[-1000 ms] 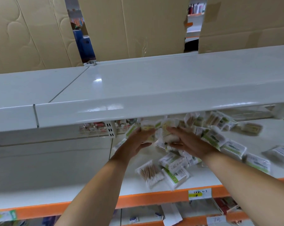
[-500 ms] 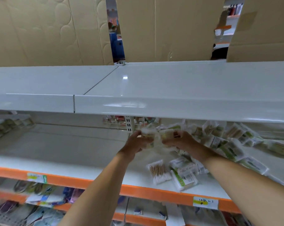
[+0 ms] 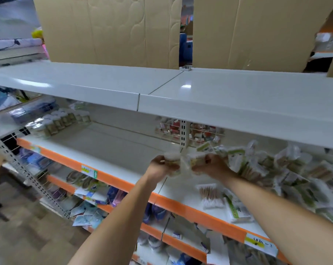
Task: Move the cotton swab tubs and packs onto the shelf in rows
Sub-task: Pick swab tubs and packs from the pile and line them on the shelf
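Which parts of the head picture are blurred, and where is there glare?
In the head view, the pile of packs at right is smeared by motion blur, and the floor at lower left is too; both hands, left and right, and the tubs they grip are soft. A bright glare spot sits on the top shelf. The wide lens bends the shelf edges.

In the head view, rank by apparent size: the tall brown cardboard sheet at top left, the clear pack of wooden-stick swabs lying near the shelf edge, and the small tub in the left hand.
1. Tall brown cardboard sheet, by far the largest.
2. Clear pack of wooden-stick swabs.
3. Small tub in the left hand; it looks smaller, though blurred and partly covered.
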A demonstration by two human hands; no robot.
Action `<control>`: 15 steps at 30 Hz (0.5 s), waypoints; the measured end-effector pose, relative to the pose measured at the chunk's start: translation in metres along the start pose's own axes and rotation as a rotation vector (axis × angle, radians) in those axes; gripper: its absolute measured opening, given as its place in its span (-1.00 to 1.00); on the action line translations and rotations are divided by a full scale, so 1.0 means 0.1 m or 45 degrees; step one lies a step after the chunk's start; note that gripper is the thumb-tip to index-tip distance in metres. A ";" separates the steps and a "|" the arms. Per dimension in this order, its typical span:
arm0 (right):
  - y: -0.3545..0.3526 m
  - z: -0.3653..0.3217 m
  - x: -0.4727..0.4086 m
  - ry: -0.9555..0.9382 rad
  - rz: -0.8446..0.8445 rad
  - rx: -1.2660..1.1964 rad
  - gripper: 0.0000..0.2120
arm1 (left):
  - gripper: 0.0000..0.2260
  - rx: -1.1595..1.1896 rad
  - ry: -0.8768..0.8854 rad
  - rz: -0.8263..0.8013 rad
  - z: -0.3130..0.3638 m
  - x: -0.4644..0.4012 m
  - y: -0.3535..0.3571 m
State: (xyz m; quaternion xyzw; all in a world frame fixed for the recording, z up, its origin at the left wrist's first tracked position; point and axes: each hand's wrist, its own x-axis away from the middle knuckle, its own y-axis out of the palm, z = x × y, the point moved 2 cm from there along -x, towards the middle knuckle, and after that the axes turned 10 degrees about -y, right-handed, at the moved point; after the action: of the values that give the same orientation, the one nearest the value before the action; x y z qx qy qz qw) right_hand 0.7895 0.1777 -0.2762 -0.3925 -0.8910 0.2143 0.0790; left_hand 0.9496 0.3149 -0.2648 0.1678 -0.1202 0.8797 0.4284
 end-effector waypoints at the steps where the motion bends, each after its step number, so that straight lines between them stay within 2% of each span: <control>1: 0.06 -0.02 -0.01 0.000 -0.012 0.014 -0.79 | -0.52 -0.005 -0.007 0.039 -0.02 0.03 -0.06; 6: 0.38 -0.19 -0.03 0.006 -0.106 0.060 -0.73 | -0.51 -0.114 0.001 0.138 -0.13 0.19 -0.39; 9: 0.58 -0.29 -0.02 -0.014 -0.150 0.072 -0.65 | -0.59 -0.103 0.016 0.170 -0.16 0.29 -0.56; 11: 0.72 -0.35 -0.02 -0.018 -0.180 0.055 -0.55 | -0.59 -0.095 0.007 0.214 -0.19 0.36 -0.68; 15: 1.01 -0.48 -0.06 -0.041 -0.227 0.067 -0.50 | -0.55 -0.083 -0.009 0.283 -0.24 0.44 -0.97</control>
State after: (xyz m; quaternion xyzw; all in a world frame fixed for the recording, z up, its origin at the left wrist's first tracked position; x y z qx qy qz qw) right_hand 0.8758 0.2491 -0.2775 -0.3061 -0.9176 0.2359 0.0935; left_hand 0.9967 0.4130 -0.2623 0.1424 -0.1680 0.9169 0.3329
